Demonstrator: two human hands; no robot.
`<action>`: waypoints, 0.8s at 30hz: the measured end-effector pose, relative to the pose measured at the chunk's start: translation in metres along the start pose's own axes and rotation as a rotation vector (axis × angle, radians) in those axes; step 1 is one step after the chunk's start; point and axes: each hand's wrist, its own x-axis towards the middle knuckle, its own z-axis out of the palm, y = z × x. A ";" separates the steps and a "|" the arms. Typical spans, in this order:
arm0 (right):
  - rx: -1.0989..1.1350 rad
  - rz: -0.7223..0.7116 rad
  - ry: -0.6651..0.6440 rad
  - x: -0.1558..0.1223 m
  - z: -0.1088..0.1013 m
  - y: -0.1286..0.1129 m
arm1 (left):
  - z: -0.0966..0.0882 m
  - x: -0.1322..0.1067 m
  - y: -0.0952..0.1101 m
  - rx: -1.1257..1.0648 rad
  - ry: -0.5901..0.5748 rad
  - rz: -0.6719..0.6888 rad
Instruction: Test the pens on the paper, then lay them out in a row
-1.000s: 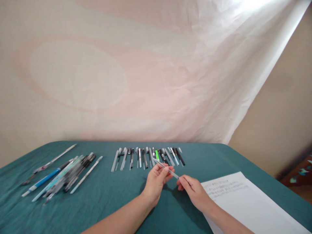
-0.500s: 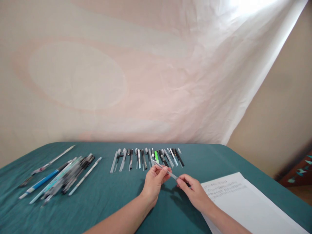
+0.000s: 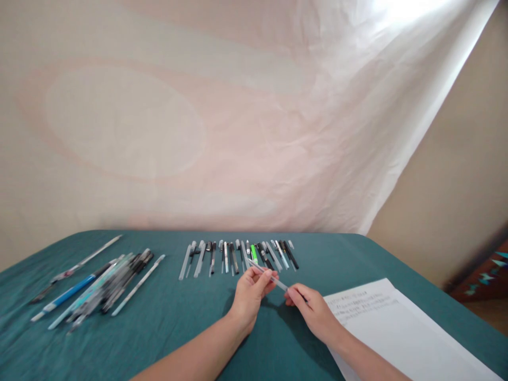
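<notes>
A slim, translucent grey pen (image 3: 280,284) is held slantwise between my two hands above the green cloth. My left hand (image 3: 254,293) pinches its upper part, the tip poking out past the fingers toward the row of pens. Around its lower end my right hand (image 3: 309,307) is closed, and the fingers hide that end. Just beyond the hands, pens, caps and thin refills lie side by side in a row, among them a bright green cap or barrel piece (image 3: 254,254), a clear pen barrel (image 3: 184,262) and a black pen (image 3: 291,255).
To the left lies a loose pile of pens (image 3: 115,286), with a blue pen (image 3: 73,293) and a pale pen (image 3: 138,286) at its sides. A white paper sheet (image 3: 408,344) with handwriting rests at the right. Behind the table hangs a pale cloth (image 3: 254,116).
My right hand's fingers have closed slightly further round the lower end of the pen. Otherwise both hands stay nearly in place, and the pens on the table have not moved.
</notes>
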 end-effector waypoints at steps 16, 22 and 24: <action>-0.018 -0.001 0.070 -0.001 -0.001 0.000 | 0.000 0.001 -0.001 -0.019 0.014 0.002; 0.012 -0.012 -0.006 0.000 0.000 -0.001 | -0.001 0.001 -0.001 -0.041 0.025 0.002; -0.023 -0.025 0.015 0.000 0.000 -0.001 | -0.001 0.002 -0.002 -0.031 0.019 0.009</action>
